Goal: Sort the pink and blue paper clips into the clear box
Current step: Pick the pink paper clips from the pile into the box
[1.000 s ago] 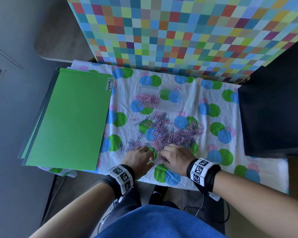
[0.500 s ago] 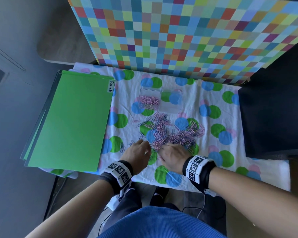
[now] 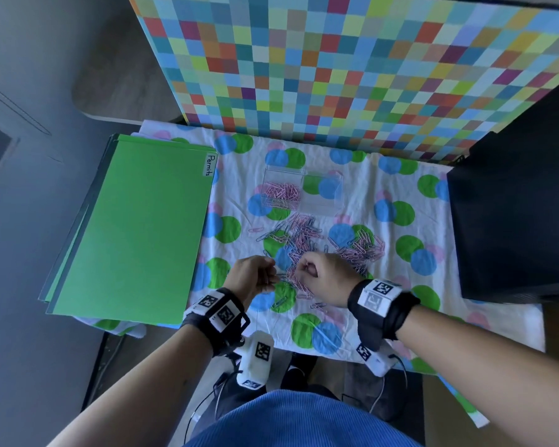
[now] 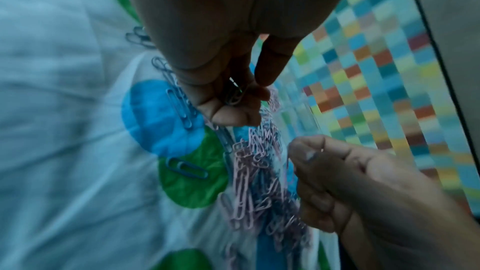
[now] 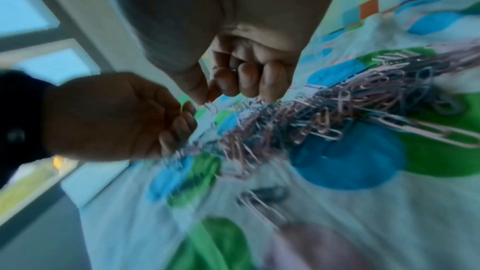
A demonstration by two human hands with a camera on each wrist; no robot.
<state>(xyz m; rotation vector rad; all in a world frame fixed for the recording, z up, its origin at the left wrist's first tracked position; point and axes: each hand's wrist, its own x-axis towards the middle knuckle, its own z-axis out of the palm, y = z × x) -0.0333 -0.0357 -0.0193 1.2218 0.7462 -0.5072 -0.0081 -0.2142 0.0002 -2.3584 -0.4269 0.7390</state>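
Both hands [image 3: 291, 279] lifted, fingers curled on paper clips [image 4: 235, 94].

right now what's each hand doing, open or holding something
Left hand: fingers curled, holding blue paper clips.
Right hand: fingers curled, pinching a pink paper clip.

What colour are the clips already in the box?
Pink. The clips in the box show best in the head view.

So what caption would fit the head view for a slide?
Both hands pick at mixed paper clips on a dotted cloth; pink clips fill the clear box.
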